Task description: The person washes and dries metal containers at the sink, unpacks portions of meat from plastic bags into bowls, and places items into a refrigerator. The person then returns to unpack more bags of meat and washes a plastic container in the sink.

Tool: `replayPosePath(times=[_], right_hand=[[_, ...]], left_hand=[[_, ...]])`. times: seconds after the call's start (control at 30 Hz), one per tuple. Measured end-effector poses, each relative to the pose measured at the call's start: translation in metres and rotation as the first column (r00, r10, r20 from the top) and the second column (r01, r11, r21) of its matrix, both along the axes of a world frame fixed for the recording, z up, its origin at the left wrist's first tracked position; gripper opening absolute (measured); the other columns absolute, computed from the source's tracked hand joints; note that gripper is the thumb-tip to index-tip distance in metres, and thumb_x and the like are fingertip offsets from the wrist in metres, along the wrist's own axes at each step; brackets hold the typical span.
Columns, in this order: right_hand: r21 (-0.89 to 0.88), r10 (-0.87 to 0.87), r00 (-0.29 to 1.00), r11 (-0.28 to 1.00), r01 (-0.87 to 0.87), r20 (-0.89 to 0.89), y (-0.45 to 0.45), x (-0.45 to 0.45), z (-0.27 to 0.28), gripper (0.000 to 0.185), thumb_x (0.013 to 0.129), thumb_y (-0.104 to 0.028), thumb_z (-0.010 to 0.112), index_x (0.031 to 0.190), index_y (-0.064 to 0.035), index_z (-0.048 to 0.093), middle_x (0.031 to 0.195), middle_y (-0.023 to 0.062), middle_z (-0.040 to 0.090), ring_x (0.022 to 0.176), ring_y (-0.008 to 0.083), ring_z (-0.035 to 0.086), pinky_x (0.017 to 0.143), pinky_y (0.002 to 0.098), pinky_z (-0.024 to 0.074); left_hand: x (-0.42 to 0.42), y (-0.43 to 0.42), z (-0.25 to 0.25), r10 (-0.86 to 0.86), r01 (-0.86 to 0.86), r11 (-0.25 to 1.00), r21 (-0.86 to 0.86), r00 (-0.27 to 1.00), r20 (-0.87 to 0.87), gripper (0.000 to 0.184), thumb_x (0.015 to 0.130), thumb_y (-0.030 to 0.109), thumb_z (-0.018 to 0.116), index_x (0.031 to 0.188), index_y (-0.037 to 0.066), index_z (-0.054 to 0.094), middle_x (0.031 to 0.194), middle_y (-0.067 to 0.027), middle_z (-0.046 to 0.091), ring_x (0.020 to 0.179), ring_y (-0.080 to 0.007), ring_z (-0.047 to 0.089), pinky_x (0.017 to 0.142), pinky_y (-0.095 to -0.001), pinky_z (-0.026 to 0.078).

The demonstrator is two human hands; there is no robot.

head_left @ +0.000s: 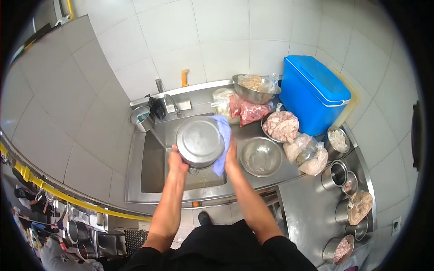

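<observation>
Over the sink [153,180] I hold a round metal pot [200,139], its flat base turned up toward me. My left hand [176,159] grips the pot's near left edge with the fingers closed on it. On the other side my right hand [231,156] presses a lilac cloth [222,135] against the pot's wall; its fingers are mostly hidden behind the cloth. Right of the sink, close to my right hand, lies a wide metal bowl [261,156] on the steel counter.
Behind the sink stand a faucet [171,103], a dark bottle [156,107] and a metal container [142,118]. Bagged meat [253,111], a bowl of meat [281,125] and a blue cooler [316,90] crowd the right back. Several metal pots [335,174] line the right counter.
</observation>
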State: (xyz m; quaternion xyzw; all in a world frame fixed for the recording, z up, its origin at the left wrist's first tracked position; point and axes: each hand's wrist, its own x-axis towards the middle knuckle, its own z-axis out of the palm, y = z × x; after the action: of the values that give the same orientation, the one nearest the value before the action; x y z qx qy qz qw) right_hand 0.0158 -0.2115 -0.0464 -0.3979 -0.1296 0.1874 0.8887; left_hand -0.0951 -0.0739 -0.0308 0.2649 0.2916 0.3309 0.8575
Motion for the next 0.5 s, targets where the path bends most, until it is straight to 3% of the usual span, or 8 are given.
replayPosePath(times=[0.07, 0.17, 0.23, 0.3, 0.37, 0.4, 0.43, 0.5], right_hand=[[0.001, -0.102, 0.991, 0.995, 0.102, 0.085, 0.005, -0.021, -0.016, 0.052, 0.096, -0.038, 0.038, 0.131, -0.0009, 0.042, 0.133, 0.0123, 0.042, 0.121, 0.0214, 0.042, 0.101, 0.0313, 0.0314], [-0.141, -0.437, 0.712, 0.791, 0.595, 0.55, 0.007, -0.035, -0.015, 0.049, 0.093, -0.029, 0.047, 0.132, -0.0017, 0.041, 0.142, 0.0218, 0.028, 0.132, 0.0336, 0.026, 0.105, 0.0401, 0.025], [-0.152, -0.165, 0.328, 0.641, 0.752, 0.93, 0.003, -0.044, -0.003, 0.047, 0.089, -0.02, 0.053, 0.132, -0.0055, 0.043, 0.143, 0.0283, 0.021, 0.134, 0.0407, 0.02, 0.106, 0.0491, 0.0206], [-0.187, -0.039, 0.288, 0.676, 0.713, 0.957, 0.005, -0.035, 0.016, 0.047, 0.081, -0.016, 0.06, 0.127, -0.0085, 0.05, 0.138, 0.0251, 0.032, 0.129, 0.0431, 0.028, 0.104, 0.0549, 0.0223], [-0.218, 0.234, 0.069, 0.699, 0.681, 0.97, 0.012, -0.017, 0.042, 0.041, 0.078, -0.014, 0.061, 0.118, -0.0071, 0.055, 0.131, 0.0197, 0.043, 0.122, 0.0438, 0.036, 0.103, 0.0563, 0.0242], [-0.103, 0.176, -0.025, 0.679, 0.727, 0.984, 0.008, -0.013, 0.072, 0.033, 0.075, -0.014, 0.061, 0.108, -0.0068, 0.059, 0.117, 0.0147, 0.053, 0.109, 0.0394, 0.048, 0.095, 0.0516, 0.0368], [-0.101, 0.176, -0.026, 0.675, 0.731, 0.984, 0.013, 0.0, 0.074, 0.033, 0.075, -0.014, 0.061, 0.108, -0.0068, 0.059, 0.117, 0.0147, 0.053, 0.109, 0.0394, 0.048, 0.095, 0.0516, 0.0368], [-0.363, 0.201, 0.32, 0.707, 0.607, 0.926, 0.02, 0.029, 0.067, 0.025, 0.08, -0.016, 0.059, 0.102, -0.0059, 0.059, 0.112, 0.0136, 0.056, 0.1, 0.0357, 0.055, 0.082, 0.0456, 0.0456]], left_hand=[[0.006, -0.02, 0.009, 0.111, -0.114, 0.99, -0.079, 0.993, -0.046, 0.039, 0.098, 0.025, 0.029, 0.117, -0.003, 0.049, 0.121, -0.0141, 0.053, 0.114, -0.0254, 0.049, 0.1, -0.0404, 0.038], [0.012, -0.019, -0.007, 0.103, -0.098, 0.991, -0.09, 0.993, 0.061, 0.032, 0.098, 0.02, 0.031, 0.111, -0.004, 0.048, 0.113, -0.0151, 0.055, 0.109, -0.0254, 0.052, 0.096, -0.0386, 0.042], [0.017, -0.018, -0.011, -0.046, 0.046, 0.999, 0.024, 0.998, 0.036, 0.029, 0.098, 0.02, 0.032, 0.106, -0.002, 0.048, 0.11, -0.0138, 0.055, 0.102, -0.0239, 0.054, 0.091, -0.0395, 0.044], [0.027, -0.018, -0.006, -0.126, 0.106, 0.984, 0.143, 0.982, 0.14, 0.022, 0.097, 0.017, 0.033, 0.102, 0.001, 0.048, 0.1, -0.0102, 0.056, 0.095, -0.0198, 0.056, 0.085, -0.037, 0.047], [0.025, -0.036, 0.029, -0.184, 0.149, 0.936, 0.32, 0.98, 0.081, 0.015, 0.095, 0.013, 0.036, 0.099, 0.004, 0.048, 0.086, -0.0042, 0.057, 0.063, -0.0118, 0.057, 0.055, -0.0273, 0.048], [0.019, -0.03, 0.035, -0.315, 0.297, 0.883, 0.364, 0.949, -0.012, 0.015, 0.094, 0.012, 0.041, 0.105, 0.003, 0.047, 0.084, -0.0036, 0.058, 0.066, -0.0097, 0.057, 0.058, -0.0243, 0.047], [0.015, -0.014, 0.037, -0.319, 0.301, 0.881, 0.365, 0.948, -0.01, 0.015, 0.094, 0.012, 0.041, 0.105, 0.003, 0.047, 0.084, -0.0036, 0.058, 0.066, -0.0097, 0.057, 0.058, -0.0243, 0.047], [0.012, 0.012, 0.04, -0.413, 0.668, 0.354, 0.655, 0.74, -0.531, 0.02, 0.093, 0.011, 0.046, 0.111, 0.001, 0.045, 0.085, -0.0053, 0.061, 0.073, -0.0078, 0.056, 0.069, -0.0208, 0.046]])
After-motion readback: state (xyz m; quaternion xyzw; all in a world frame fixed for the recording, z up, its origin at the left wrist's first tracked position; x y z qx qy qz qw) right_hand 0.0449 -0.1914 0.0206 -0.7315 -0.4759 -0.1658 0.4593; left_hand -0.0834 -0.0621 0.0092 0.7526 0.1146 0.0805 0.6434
